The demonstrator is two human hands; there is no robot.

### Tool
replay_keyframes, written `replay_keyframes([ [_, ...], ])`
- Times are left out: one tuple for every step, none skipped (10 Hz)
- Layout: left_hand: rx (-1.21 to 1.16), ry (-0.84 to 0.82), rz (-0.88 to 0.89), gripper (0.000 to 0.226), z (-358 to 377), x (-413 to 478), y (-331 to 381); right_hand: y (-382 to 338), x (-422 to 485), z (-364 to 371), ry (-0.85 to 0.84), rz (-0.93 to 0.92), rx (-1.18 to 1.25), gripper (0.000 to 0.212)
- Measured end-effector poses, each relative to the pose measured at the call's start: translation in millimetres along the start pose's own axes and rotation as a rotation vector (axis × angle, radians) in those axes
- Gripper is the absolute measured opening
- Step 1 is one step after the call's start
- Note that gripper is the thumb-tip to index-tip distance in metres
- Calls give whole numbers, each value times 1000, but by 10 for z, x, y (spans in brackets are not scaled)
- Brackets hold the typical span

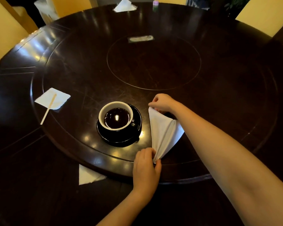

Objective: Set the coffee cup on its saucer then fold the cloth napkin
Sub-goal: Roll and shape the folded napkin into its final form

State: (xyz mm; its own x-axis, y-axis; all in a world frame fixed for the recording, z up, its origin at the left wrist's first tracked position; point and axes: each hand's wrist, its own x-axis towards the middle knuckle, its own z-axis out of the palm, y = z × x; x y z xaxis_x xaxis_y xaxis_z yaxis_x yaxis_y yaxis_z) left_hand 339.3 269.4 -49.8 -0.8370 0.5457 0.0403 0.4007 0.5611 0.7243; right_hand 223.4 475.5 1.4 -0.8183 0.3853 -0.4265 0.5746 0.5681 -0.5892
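Observation:
A black coffee cup [116, 115] with a white inside, full of dark coffee, stands on its black saucer [137, 129] on the round dark table. To its right lies the white cloth napkin [163, 132], pulled into a long fold. My left hand [146, 168] pinches its near corner at the turntable's front edge. My right hand [162, 102] pinches its far corner, lifted a little off the table, with my forearm crossing over the napkin's right side.
A white paper napkin [53, 98] with a wooden stirrer [48, 109] lies at the left. Another white paper [88, 176] sticks out under the turntable's near rim. A tissue box [124, 5] and a small bottle [155, 4] stand at the far edge. Yellow chairs [5, 28] ring the table.

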Motion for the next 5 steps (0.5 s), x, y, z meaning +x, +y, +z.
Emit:
replay_keyframes([
  [6,-17,11,16,-22,-1,-10,160,-171,-153,81,42,171,24],
  [7,-50,0,20,-80,12,6,445,-462,-295,272,65,169,19],
  [57,-140,7,21,-204,30,4,719,-1028,-299,423,88,146,22],
  [152,-233,49,19,-387,67,-46,698,-1745,-253,641,73,246,9],
  [296,-306,85,23,-646,2,-245,255,-2799,-365,946,-56,383,6],
])
